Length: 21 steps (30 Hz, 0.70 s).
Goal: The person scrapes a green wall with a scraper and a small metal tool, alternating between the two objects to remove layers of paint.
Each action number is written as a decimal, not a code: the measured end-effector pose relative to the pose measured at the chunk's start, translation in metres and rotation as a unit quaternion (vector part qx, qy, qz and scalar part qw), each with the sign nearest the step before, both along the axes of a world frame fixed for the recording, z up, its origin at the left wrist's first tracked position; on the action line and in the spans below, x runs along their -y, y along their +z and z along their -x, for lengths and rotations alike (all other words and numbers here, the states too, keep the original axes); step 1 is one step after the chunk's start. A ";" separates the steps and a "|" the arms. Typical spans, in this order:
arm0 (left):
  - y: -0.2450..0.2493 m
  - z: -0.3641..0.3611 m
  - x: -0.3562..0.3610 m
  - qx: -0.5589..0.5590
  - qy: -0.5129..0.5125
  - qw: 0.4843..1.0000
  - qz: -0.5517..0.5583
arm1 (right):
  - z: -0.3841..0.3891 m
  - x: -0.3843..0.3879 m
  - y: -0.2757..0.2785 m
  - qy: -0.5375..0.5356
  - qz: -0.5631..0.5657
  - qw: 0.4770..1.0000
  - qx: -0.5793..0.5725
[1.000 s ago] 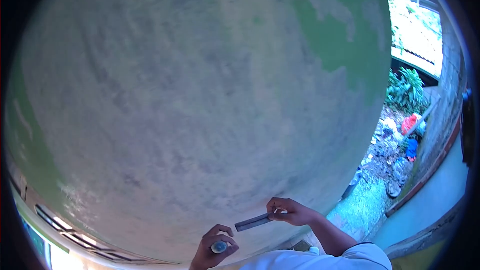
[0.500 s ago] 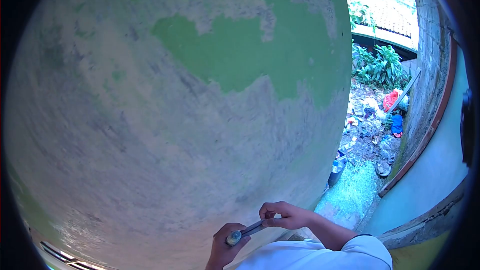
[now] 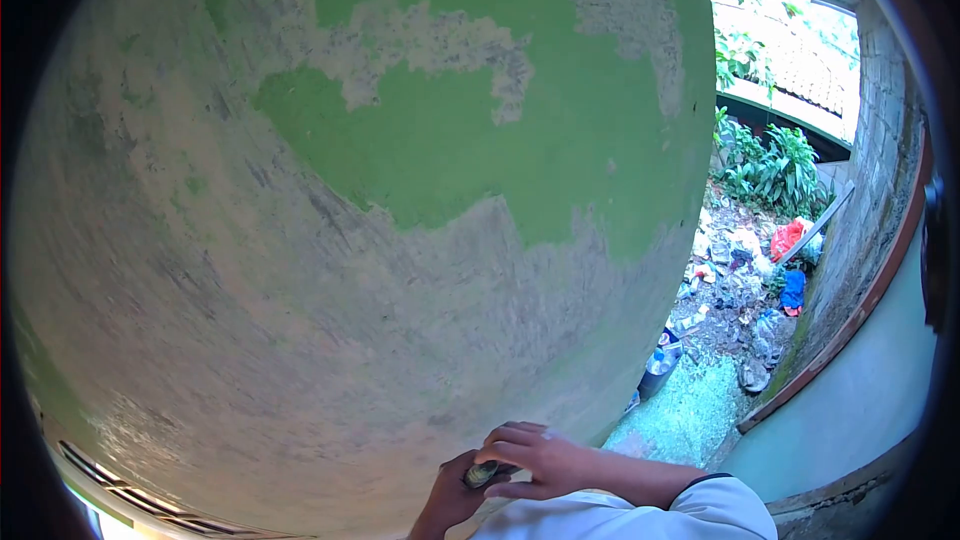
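In my left hand (image 3: 448, 500), low in the view, the fingers are closed around what looks like a putty knife (image 3: 481, 475). Its rounded handle end points up at me; the grey blade is hidden now. My right hand (image 3: 545, 460) lies over the top of the tool and the left fingers, its thumb held apart from its curved fingers. Contact between the right fingertips and the handle cannot be made out. Just beyond both hands stands a wall (image 3: 420, 330) with green paint (image 3: 430, 150) above and rough whitish-grey patches across the rest.
Right of the wall's edge runs a passage with wet-looking ground (image 3: 685, 410), a dark bucket (image 3: 660, 365) and scattered litter (image 3: 740, 280). A block wall (image 3: 880, 130) and a leaning plank (image 3: 818, 223) flank it. Leafy plants (image 3: 780, 170) grow farther back.
My right hand has moved left from the blade to over the handle and left hand, its thumb opening away from the fingers. The view has shifted, so the wall sits lower.
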<state>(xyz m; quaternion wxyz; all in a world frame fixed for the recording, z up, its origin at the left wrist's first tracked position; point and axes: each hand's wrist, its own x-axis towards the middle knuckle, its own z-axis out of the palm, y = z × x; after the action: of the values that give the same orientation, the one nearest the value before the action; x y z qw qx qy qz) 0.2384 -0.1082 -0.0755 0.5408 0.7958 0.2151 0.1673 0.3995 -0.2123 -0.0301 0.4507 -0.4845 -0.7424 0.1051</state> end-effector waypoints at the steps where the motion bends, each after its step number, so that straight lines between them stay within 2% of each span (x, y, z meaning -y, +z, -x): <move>1: 0.001 -0.004 0.004 -0.012 0.012 1.000 0.017 | 0.001 0.001 0.001 -0.010 0.017 1.000 0.022; 2: 0.002 -0.008 0.006 -0.011 0.010 1.000 0.016 | 0.002 0.002 -0.002 -0.012 0.017 1.000 0.023; 4: 0.002 -0.014 0.008 -0.029 -0.022 0.995 -0.094 | 0.001 0.003 -0.011 -0.055 0.039 0.997 0.033; 8: 0.000 -0.027 0.018 -0.021 -0.009 0.996 -0.092 | -0.013 0.010 -0.020 -0.074 0.067 0.995 0.002; 10: 0.000 -0.031 0.022 -0.024 -0.023 0.995 -0.098 | -0.021 0.016 -0.024 -0.038 0.092 0.995 0.003; 14: -0.009 -0.041 0.024 -0.012 -0.054 0.989 -0.139 | -0.034 0.030 -0.014 -0.031 0.107 0.993 -0.038; 16: 0.001 -0.046 0.033 -0.044 -0.035 0.988 -0.145 | -0.042 0.036 -0.012 -0.028 0.061 0.995 -0.080; 21: 0.002 -0.052 0.040 -0.040 -0.037 0.990 -0.126 | -0.057 0.051 -0.005 -0.020 0.007 0.985 -0.169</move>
<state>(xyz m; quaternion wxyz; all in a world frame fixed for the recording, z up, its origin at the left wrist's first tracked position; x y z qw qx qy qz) 0.2905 -0.1486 -0.0737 0.4326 0.8712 0.1844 0.1407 0.4566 -0.2638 -0.0352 0.5680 -0.4777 -0.6450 0.1821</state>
